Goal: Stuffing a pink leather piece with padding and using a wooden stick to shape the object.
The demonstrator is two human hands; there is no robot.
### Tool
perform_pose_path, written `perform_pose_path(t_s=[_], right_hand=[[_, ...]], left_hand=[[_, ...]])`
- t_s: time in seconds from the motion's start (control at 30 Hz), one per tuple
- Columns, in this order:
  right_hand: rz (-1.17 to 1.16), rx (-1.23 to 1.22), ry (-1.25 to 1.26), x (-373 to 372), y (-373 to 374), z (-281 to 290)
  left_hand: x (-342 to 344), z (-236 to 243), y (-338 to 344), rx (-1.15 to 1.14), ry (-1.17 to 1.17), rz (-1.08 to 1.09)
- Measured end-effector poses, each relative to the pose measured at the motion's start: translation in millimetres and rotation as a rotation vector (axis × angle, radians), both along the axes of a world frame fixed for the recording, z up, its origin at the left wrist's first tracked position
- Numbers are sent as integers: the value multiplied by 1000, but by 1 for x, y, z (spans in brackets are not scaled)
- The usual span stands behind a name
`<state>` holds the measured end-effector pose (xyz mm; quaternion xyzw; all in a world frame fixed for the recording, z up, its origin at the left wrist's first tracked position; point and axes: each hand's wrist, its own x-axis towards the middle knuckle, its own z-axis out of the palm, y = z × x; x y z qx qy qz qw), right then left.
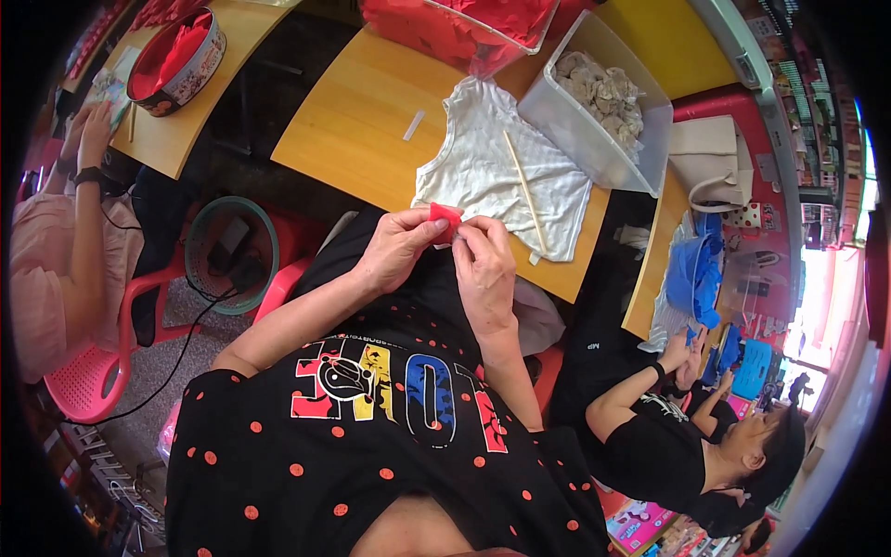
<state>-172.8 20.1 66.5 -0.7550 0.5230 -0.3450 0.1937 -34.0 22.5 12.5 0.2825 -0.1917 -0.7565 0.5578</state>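
Note:
Close in front of my chest, a small red piece of thin, cloth-like material is pinched between my two hands. My left hand grips its left side with thumb and fingers. The fingertips of my right hand press together at its lower right edge. Whether anything else is between those fingertips is too small to tell. Just beyond my hands, a white sleeveless shirt lies spread on the wooden table. A thin wooden stick rests across the shirt. Left of it lies a small white strip.
Behind the shirt stand a clear bin of red pieces and a translucent bin holding crumpled beige pieces. At left are a round tin, a teal basket and a person on a pink chair. Another person handles blue pieces at right.

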Motion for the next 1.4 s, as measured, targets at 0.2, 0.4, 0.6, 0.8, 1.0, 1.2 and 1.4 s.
perform_pose_path(t_s=[0.2,0.4,0.6,0.8,1.0,1.2,1.4], right_hand=[[117,270,-278,-4,-4,-1],[49,405,-464,-4,-4,-19],[15,368,-253,-9,-4,-12],[114,485,-409,-9,-6,-29],[-22,549,-687,-5,-8,-43],[-217,443,-500,8,-8,-30],[-218,409,-385,7,-5,-33]], left_hand=[[9,1,-5,-240,-290,21],[4,-2,-1,43,-102,-53],[10,-5,-3,-20,-266,-135],[14,-11,-4,-18,-299,-116],[13,-11,-6,-145,-427,-14],[13,-8,0,19,-241,-142],[18,-5,-4,119,-112,-155]])
